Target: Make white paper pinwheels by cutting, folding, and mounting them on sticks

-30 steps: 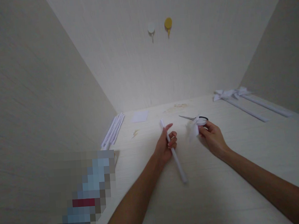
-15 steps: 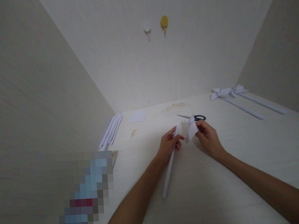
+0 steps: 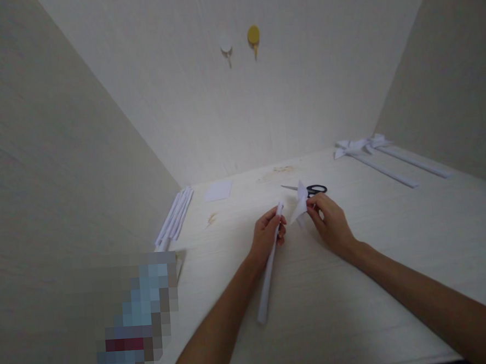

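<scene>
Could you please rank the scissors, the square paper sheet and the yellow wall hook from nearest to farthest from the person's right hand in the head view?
From the right hand:
1. Scissors, on the table just beyond the fingers.
2. Square paper sheet, farther left, near the back wall.
3. Yellow wall hook, high on the back wall.

Our left hand (image 3: 266, 234) and right hand (image 3: 330, 223) are bare, forearms uncovered to the frame's edge; no sleeves, rings or watch show.

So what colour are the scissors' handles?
Black, on the scissors beyond the right hand; head view.
</scene>
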The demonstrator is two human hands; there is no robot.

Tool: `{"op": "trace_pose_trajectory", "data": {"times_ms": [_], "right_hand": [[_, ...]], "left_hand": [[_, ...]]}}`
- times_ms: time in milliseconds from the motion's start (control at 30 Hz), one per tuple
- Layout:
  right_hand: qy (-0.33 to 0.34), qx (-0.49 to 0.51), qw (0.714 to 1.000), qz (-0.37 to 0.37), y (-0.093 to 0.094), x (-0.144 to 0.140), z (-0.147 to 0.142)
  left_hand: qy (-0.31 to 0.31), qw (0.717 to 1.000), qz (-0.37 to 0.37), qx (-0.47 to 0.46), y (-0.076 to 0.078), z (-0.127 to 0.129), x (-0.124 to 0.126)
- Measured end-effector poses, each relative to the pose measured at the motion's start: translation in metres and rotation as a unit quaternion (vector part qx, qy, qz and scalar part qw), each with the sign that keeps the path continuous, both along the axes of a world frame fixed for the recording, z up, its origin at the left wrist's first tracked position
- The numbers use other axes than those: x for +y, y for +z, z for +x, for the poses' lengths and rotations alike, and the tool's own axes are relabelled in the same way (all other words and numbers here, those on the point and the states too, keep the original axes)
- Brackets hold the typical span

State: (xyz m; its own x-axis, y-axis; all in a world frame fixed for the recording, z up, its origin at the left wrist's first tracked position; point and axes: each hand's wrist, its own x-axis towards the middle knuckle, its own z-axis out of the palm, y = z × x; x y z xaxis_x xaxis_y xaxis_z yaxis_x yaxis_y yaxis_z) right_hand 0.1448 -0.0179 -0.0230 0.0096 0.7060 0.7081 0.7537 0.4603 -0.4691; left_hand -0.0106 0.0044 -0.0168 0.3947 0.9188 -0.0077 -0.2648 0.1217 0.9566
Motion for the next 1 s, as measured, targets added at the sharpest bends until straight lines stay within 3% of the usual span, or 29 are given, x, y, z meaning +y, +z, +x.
{"op": "trace_pose_trajectory", "data": {"times_ms": [400,1000], "right_hand": [[-0.017,-0.040,0.999,-0.003,0.0027,-0.0025,-0.0013],[-0.019,-0.107,0.994,-0.018,0.0080,-0.0040,-0.0003]], "left_hand": [[-0.022,1.000,-0.020,-0.008,0.0002,0.0005,-0.0016],[-0.009,0.994,0.051,0.093,0.0025,0.0021,-0.0062]]}}
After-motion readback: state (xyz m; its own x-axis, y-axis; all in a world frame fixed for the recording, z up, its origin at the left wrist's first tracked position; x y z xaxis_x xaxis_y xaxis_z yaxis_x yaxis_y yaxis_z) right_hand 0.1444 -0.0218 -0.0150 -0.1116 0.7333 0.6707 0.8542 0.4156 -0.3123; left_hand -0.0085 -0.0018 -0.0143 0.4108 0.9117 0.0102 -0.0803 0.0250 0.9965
